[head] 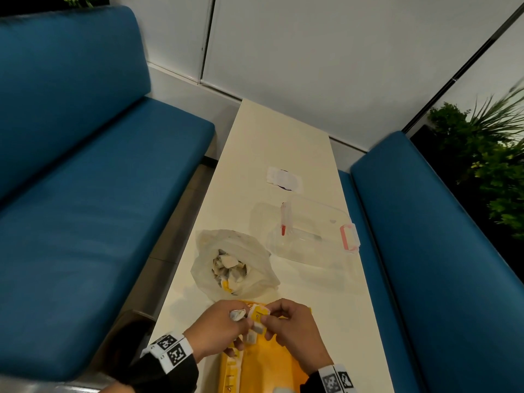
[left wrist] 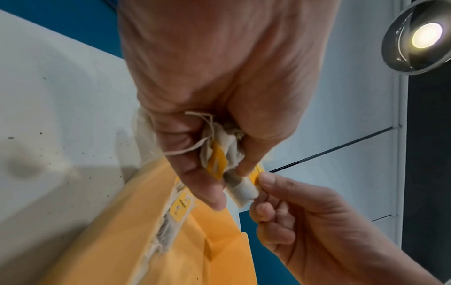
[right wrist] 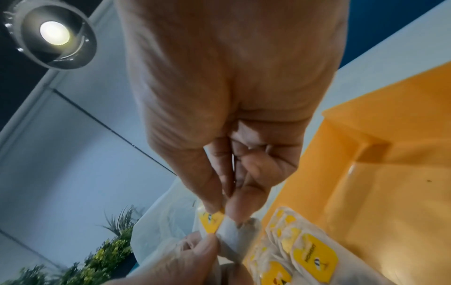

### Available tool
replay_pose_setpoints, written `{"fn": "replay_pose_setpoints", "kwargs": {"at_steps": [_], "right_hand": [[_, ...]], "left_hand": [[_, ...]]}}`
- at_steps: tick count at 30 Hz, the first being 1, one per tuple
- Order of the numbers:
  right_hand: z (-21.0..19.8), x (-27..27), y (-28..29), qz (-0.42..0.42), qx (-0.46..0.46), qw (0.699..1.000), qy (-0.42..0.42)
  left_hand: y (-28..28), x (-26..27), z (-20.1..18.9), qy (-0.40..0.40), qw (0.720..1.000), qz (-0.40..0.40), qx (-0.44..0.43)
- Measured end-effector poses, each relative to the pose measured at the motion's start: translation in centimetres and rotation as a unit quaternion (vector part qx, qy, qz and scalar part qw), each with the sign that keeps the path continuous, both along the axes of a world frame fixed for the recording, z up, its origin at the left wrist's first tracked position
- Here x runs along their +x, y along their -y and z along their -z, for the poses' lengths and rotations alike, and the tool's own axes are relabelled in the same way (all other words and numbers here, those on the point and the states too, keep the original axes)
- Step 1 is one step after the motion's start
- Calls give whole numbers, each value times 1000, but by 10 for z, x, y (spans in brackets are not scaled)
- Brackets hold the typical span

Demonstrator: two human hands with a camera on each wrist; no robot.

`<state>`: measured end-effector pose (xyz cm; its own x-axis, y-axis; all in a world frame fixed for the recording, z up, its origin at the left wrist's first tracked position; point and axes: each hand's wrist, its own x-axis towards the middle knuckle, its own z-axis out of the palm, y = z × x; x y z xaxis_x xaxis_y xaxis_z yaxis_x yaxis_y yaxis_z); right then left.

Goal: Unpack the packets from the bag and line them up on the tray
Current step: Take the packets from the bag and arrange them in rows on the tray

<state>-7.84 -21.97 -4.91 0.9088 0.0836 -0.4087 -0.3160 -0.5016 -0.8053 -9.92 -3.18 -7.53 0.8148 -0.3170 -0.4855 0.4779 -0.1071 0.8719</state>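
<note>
On the near end of the table lies a yellow tray, with a row of white packets with yellow tags along its left side. Above it my left hand grips a crumpled bunch of packets with loose strings. My right hand pinches one packet at the edge of that bunch. Just beyond the tray, the white plastic bag stands open with several more packets inside.
A clear plastic box with pink latches sits right of the bag. A white paper patch lies farther along the narrow table. Blue benches flank both sides; plants stand at right.
</note>
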Motion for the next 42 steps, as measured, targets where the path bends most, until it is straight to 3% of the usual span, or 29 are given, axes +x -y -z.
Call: {"fn": "replay_pose_setpoints", "kwargs": {"at_steps": [11,17,26,42], "right_hand": [[14,1,10,28,26,998,-40],[32,-2,25,19,-3,997,-80],[60,1,17,-23,-71,983,-170],[77,0,-7,48,-93,981,-164]], "left_hand": [[-5,3,4,-41,998,-43,-6],[-17,1,16,-100,993,-51,-30],[-18,2,18,-111,993,-35,-13],[-16,5,15,-121,992,-33,-6]]}}
